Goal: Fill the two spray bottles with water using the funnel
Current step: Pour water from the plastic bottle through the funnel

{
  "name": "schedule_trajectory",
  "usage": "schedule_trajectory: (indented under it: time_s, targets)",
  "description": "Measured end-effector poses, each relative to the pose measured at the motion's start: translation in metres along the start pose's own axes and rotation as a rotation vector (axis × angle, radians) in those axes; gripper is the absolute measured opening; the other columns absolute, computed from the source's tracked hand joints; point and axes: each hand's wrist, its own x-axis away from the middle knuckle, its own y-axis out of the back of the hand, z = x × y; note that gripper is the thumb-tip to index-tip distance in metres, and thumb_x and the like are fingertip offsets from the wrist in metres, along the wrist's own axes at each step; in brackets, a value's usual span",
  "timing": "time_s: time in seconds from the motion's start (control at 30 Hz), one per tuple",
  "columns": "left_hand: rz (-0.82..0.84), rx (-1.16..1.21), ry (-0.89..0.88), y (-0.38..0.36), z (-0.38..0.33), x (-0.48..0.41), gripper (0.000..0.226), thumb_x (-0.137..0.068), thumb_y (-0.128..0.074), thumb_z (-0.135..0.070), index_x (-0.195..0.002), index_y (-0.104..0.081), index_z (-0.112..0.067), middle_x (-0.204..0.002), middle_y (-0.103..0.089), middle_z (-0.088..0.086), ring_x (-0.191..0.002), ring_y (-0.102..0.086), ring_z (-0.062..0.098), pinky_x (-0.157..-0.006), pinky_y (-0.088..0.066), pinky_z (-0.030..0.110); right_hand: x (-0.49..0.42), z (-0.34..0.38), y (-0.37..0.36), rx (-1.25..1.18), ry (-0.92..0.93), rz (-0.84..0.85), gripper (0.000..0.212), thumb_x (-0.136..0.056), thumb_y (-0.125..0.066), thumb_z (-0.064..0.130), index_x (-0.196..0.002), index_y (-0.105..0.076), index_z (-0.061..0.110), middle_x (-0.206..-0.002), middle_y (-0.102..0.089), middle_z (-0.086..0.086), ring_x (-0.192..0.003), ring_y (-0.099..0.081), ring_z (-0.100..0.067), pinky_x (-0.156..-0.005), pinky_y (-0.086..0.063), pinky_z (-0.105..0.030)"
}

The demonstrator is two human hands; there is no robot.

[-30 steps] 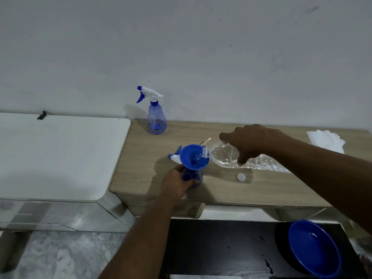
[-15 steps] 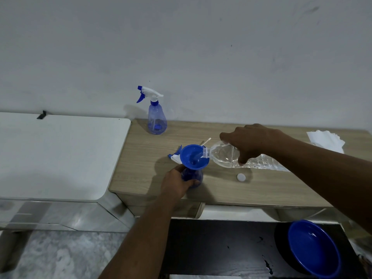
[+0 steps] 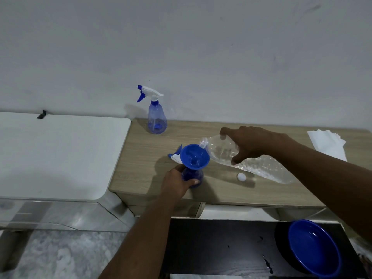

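Note:
A blue funnel [image 3: 194, 156] stands in the neck of a blue spray bottle [image 3: 193, 176] on the wooden table [image 3: 141, 158]. My left hand [image 3: 177, 183] grips that bottle's body. My right hand [image 3: 247, 144] holds a clear plastic water bottle [image 3: 251, 162] tipped on its side, its mouth over the funnel's rim, water running in. A detached spray head [image 3: 174, 156] lies behind the funnel. The bottle's white cap [image 3: 241, 176] lies on the table. A second spray bottle [image 3: 156, 115] with its trigger head on stands upright at the back by the wall.
White paper tissue [image 3: 326, 142] lies at the table's back right. A blue bowl [image 3: 314, 248] sits on a dark lower surface [image 3: 221, 248] in front. A white table [image 3: 60, 154] adjoins on the left.
The water bottle's mouth has lifted a little higher over the funnel, with the bottle tilted more steeply. My left hand has stayed on the spray bottle.

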Motion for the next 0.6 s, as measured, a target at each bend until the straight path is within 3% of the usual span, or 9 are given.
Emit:
schedule_trajectory:
  time_s: [0.07,0.17,0.37,0.6]
  targets:
    - [-0.004,0.003,0.003,0.0,0.0,-0.001,0.059,-0.069,-0.087,-0.032,-0.123,-0.062,-0.03,-0.098,-0.062,-0.019,-0.092,-0.06,0.007,-0.081,-0.044,0.024,-0.001,-0.004,0.001,-0.101,-0.003,-0.051,0.083,-0.062,-0.086,0.054,-0.124,-0.034,0.039,-0.087,-0.062,0.006,-0.084,-0.06,-0.02,-0.078,-0.054,-0.042]
    - [0.0,0.009,0.016,0.0,0.001,-0.002,0.059,-0.067,-0.089,-0.034,-0.12,-0.063,-0.031,-0.098,-0.064,-0.017,-0.092,-0.062,0.008,-0.083,-0.048,0.026,0.0,-0.01,0.003,-0.268,-0.015,-0.156,0.078,-0.061,-0.088,0.052,-0.119,-0.037,0.038,-0.082,-0.067,0.003,-0.079,-0.063,-0.018,-0.075,-0.055,-0.043]
    - [0.002,-0.001,0.013,-0.001,0.004,-0.003,0.057,-0.066,-0.088,-0.037,-0.117,-0.062,-0.034,-0.1,-0.065,-0.017,-0.096,-0.063,0.009,-0.086,-0.052,0.031,0.001,-0.02,0.001,-0.593,-0.083,-0.436,0.078,-0.059,-0.092,0.047,-0.118,-0.043,0.032,-0.085,-0.068,0.002,-0.084,-0.067,-0.015,-0.078,-0.053,-0.033]
    - [0.006,-0.027,0.001,0.0,0.004,-0.004,0.057,-0.069,-0.086,-0.035,-0.12,-0.061,-0.029,-0.101,-0.064,-0.014,-0.096,-0.063,0.011,-0.086,-0.052,0.032,-0.014,-0.011,-0.032,-0.84,-0.149,-0.627,0.088,-0.053,-0.093,0.054,-0.12,-0.039,0.034,-0.102,-0.069,-0.002,-0.091,-0.07,-0.014,-0.084,-0.056,-0.036]
